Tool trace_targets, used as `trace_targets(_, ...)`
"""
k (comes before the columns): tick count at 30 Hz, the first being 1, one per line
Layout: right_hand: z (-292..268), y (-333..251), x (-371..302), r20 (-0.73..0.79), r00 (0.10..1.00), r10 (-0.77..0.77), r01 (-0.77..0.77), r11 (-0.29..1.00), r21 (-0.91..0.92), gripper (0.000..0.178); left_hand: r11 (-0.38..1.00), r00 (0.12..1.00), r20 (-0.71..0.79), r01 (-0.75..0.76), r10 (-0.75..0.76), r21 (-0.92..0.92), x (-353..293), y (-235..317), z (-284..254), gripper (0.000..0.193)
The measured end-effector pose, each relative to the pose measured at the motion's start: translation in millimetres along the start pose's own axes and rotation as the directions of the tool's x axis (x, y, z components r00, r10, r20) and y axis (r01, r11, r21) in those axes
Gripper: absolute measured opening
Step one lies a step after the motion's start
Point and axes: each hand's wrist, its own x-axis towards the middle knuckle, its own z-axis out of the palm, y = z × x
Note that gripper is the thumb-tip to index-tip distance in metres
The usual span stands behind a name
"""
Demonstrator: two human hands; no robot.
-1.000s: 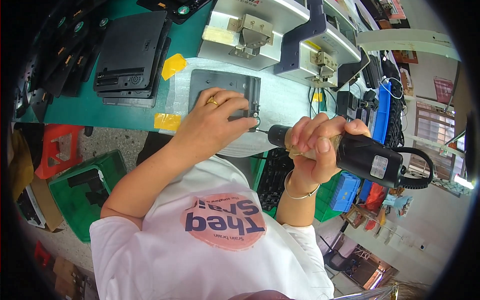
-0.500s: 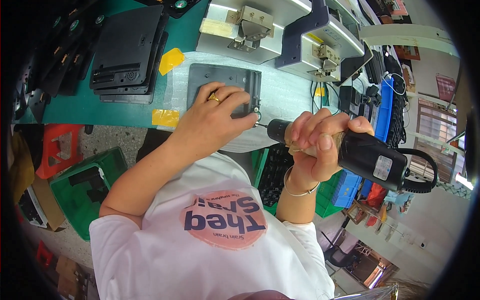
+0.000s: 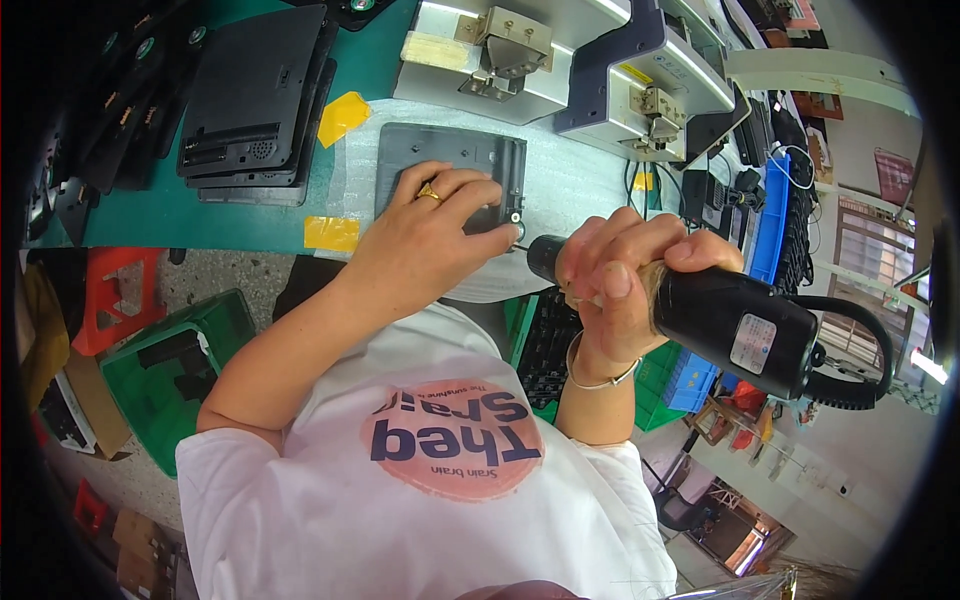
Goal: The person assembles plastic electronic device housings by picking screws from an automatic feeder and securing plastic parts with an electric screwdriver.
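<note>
A grey flat plastic panel (image 3: 450, 155) lies on a white foam sheet (image 3: 570, 185) on the green bench. My left hand (image 3: 435, 225), with a gold ring, presses down on the panel's near edge. My right hand (image 3: 625, 275) grips a black electric screwdriver (image 3: 730, 320), held almost level. Its tip sits at the panel's near right corner, right beside my left fingertips. A coiled cable runs off the tool's rear.
A stack of dark panels (image 3: 255, 100) lies at the left on the green bench (image 3: 180, 225). Two grey fixture machines (image 3: 520, 55) (image 3: 650, 85) stand behind the panel. Yellow tape pieces (image 3: 335, 232) mark the bench. Green (image 3: 175, 375) and blue crates (image 3: 690, 385) sit below.
The screwdriver and my right hand have shifted slightly left toward the panel's corner. My left hand stays pressed on the panel.
</note>
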Motion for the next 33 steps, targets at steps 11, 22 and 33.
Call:
trace_targets(11, -10.4, -1.2, -5.8, -0.011, 1.000, -0.011, 0.011, 1.000, -0.017, 0.050, 1.000, 1.000, 0.023, -0.007, 0.007, -0.018, 5.0, 2.5, -5.4, 0.023)
trace_targets(22, -62.6, -21.1, 70.3, -0.300, 0.853, -0.426, 0.392, 0.904, -0.170, 0.044, 0.999, 0.999, 0.037, -0.022, 0.023, -0.026, 6.9, 6.4, -6.2, 0.024)
trace_targets(33, -72.9, -2.0, 81.8, -0.316, 0.859, -0.404, 0.346, 0.911, -0.226, 0.047, 0.999, 0.999, 0.046, -0.014, 0.015, -0.029, 10.7, 5.8, -5.0, 0.025)
